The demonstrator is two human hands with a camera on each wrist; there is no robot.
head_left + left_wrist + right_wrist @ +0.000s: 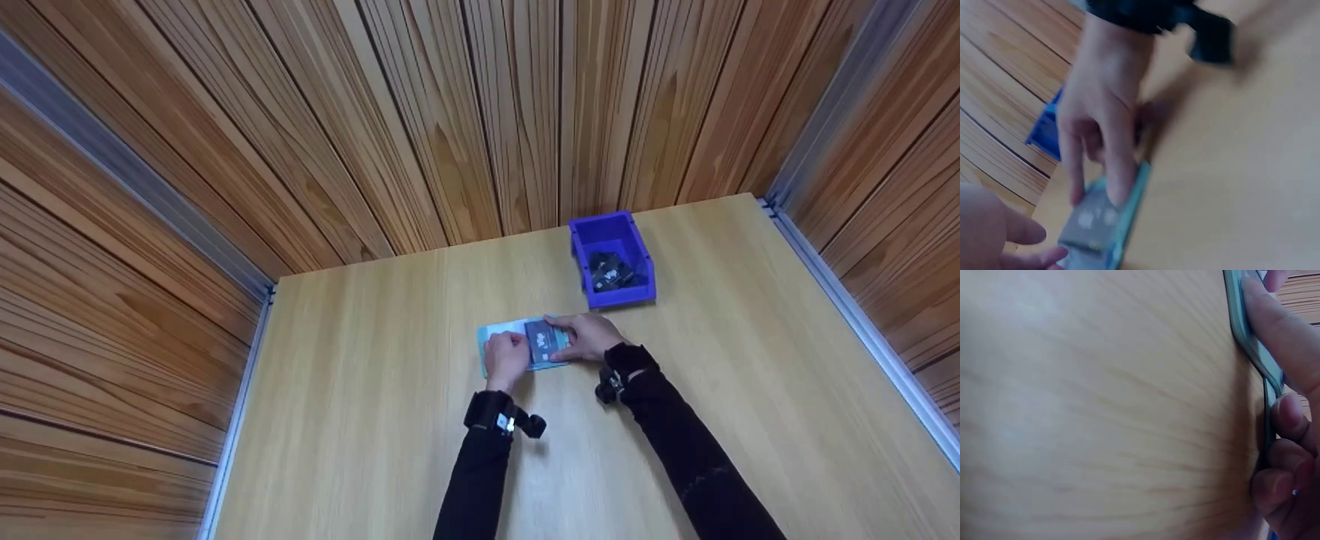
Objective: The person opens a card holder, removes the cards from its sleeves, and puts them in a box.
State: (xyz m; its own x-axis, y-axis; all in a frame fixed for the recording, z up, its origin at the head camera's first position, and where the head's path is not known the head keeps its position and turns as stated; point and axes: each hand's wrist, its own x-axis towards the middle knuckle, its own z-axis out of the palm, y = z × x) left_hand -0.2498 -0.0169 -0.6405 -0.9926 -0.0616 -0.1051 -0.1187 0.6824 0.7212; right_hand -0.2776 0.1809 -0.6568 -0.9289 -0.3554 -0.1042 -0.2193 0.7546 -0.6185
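A dark flat rectangular card (541, 341) with small white marks lies over a flat teal-edged packet (483, 352) on the table. My right hand (589, 335) holds the card's right part, thumb on the near side and a fingertip on the far side. In the left wrist view, those two fingers (1120, 188) straddle the card. My left hand (506, 356) is over the packet's left part, fingers bent close to the card's left edge; I cannot tell whether they pinch anything. The right wrist view shows the packet's teal rim (1235, 323) along the thumb.
Behind the right hand, a purple open bin (621, 295) holds several dark flat pieces (611, 271). The light wood table (360, 420) is bordered by wood-plank walls (450, 127) at the back and sides, with metal rails (862, 319) along the side edges.
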